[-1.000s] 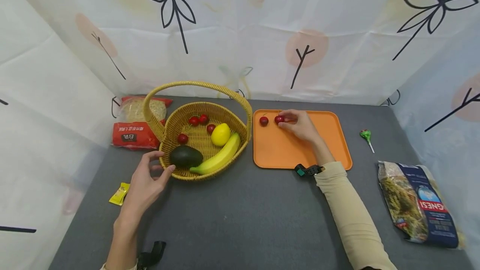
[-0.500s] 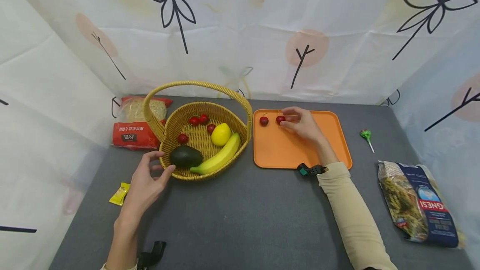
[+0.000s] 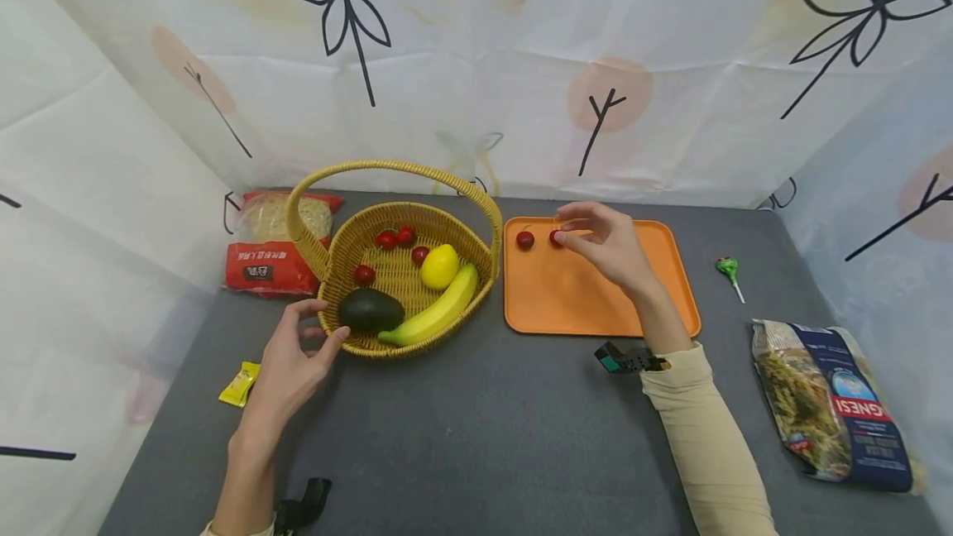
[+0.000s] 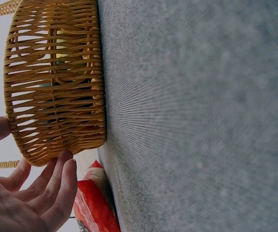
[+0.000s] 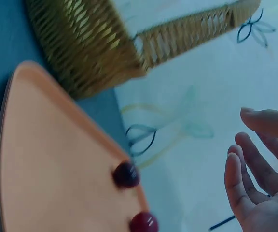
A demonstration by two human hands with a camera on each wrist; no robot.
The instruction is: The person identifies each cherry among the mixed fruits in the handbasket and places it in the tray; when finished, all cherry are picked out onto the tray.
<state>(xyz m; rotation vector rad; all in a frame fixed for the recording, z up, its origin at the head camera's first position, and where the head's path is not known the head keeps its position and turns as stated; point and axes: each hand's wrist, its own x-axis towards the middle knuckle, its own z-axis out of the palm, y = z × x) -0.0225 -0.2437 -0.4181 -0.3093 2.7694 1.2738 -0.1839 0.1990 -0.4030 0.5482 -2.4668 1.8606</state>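
My left hand (image 3: 299, 358) holds the rim of a yellow wicker basket (image 3: 344, 251), thumb and fingers at its near left side; in the left wrist view the fingertips touch the woven wall. In the basket lie a dark avocado (image 3: 370, 310), a banana (image 3: 435, 314), a lemon (image 3: 440, 267) and several cherries (image 3: 364, 275). My right hand (image 3: 606, 245) hovers over an orange tray (image 3: 551, 304), fingers apart and holding nothing in the right wrist view. Two cherries rest on the tray: one at left (image 3: 524, 240), another (image 5: 145, 222) partly behind my right fingertips in the head view.
A red food packet (image 3: 271, 263) lies left of the basket, and a small yellow wrapped sweet (image 3: 239, 385) lies beside my left forearm. Right of the tray are a green lollipop (image 3: 728, 270) and a blue pasta bag (image 3: 834, 404). A printed cloth (image 3: 476, 64) hangs behind the grey table.
My right hand has let go of the cherry, leaving it on the tray, and has risen and drawn slightly right with its fingers spreading. The left hand and basket have stayed put.
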